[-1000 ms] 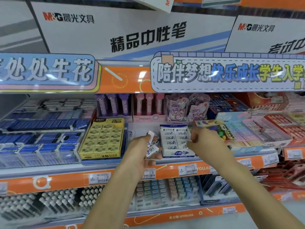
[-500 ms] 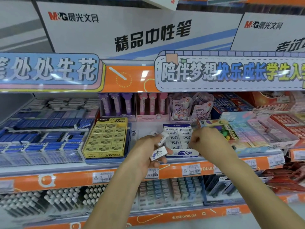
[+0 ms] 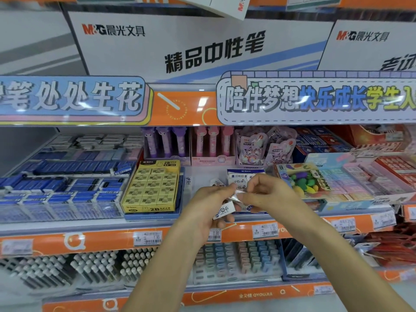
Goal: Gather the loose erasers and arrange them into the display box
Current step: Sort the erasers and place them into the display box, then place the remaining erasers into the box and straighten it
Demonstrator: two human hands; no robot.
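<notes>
A white and blue display box (image 3: 244,174) of small white erasers sits on the middle shelf, mostly hidden behind my hands. My left hand (image 3: 209,208) holds several loose white erasers, one (image 3: 224,211) lying across its fingers and another (image 3: 217,183) poking up behind. My right hand (image 3: 267,194) meets the left in front of the box and pinches a wrapped eraser (image 3: 238,195) between thumb and fingertips. Both hands hover just above the shelf's front edge.
A yellow 2B eraser box (image 3: 153,188) stands left of the display box. Blue eraser packs (image 3: 63,188) fill the far left. A colourful fruit-eraser pack (image 3: 304,181) and pastel boxes (image 3: 364,181) lie to the right. Orange price rail (image 3: 90,239) runs below, with pens underneath.
My right hand has drawn back from the display box toward my left hand and now pinches an eraser there. The left hand has stayed close to the box front.
</notes>
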